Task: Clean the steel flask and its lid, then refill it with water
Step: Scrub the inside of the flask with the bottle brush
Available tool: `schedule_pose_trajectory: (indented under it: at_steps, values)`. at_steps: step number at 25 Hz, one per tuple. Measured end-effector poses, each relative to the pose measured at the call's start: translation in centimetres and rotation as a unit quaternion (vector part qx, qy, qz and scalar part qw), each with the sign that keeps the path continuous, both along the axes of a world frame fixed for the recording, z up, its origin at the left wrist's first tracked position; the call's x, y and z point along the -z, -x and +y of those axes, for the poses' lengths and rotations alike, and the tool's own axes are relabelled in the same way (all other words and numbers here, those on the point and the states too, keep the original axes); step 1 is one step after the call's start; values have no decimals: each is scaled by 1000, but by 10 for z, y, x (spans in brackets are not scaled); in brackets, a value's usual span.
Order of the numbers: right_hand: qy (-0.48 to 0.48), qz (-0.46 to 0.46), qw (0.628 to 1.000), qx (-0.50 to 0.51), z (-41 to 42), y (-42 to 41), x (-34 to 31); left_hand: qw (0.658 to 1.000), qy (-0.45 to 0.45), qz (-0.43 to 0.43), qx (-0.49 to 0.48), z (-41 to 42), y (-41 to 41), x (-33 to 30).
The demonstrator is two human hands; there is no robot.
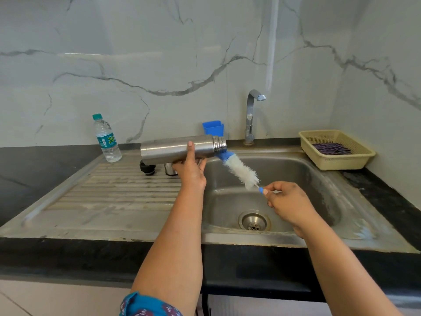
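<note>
Where the marble runs behind everything, wall [159, 53]: glossy white slabs veined in grey, turning a corner at far right.
Counter [45, 169]: matte black stone, speckled, wrapping the sink on left, near and right sides.
Sink [319, 179]: dull, water-stained steel; a rounded rectangular basin at right with a round perforated drain [254, 221], and a ribbed draining board [114, 185] at left.
Basket [355, 159]: cream plastic, rectangular, fine lattice walls, on the counter at far right, with a striped dark cloth [330, 148] lying in it.
Steel flask [164, 149]: brushed cylinder held level above the draining board's right edge, threaded open mouth pointing right over the basin.
Tap [250, 117]: chrome, hooked spout, standing behind the basin.
Plastic bottle [107, 139]: clear, ridged, green cap, upright at the far left of the draining board.
Bottle brush [241, 172]: fluffy white bristles with a blue collar, slanting from just under the flask's mouth down to the right.
Blue cup [213, 127]: squarish plastic, against the wall behind the flask's mouth.
Lid [147, 168]: black, rounded, on the draining board beneath the flask, beside a small steel cap [170, 170].
Left hand [192, 169]: fingers curled round the flask from below.
Right hand [284, 199]: fingers pinching the brush's thin blue-tipped handle.
</note>
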State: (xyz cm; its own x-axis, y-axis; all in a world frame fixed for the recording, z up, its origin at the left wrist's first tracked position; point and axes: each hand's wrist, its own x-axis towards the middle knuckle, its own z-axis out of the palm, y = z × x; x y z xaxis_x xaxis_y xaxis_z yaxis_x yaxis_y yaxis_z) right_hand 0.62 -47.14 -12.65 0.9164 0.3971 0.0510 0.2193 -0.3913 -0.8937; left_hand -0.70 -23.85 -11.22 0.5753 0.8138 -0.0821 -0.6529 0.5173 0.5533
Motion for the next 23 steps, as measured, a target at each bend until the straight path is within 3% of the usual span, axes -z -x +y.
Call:
schedule_pose_trajectory:
  at_steps: [4,8,12,18,23]
  values:
    - [-13,37,999,-20,-6,6,-7,994,-69,49,-64,0,-6,6]
    - [19,68,997,-41,-11,10,-1,964,-155,139,-168,9,-8,16]
    - [64,-28,997,21,-23,-12,-8,937,-192,219,-195,23,-4,23]
    - [171,-152,973,23,2,-41,-48,952,-213,201,-88,23,-11,25]
    - [254,-264,929,59,60,-78,-95,945,-228,221,-78,28,-19,34]
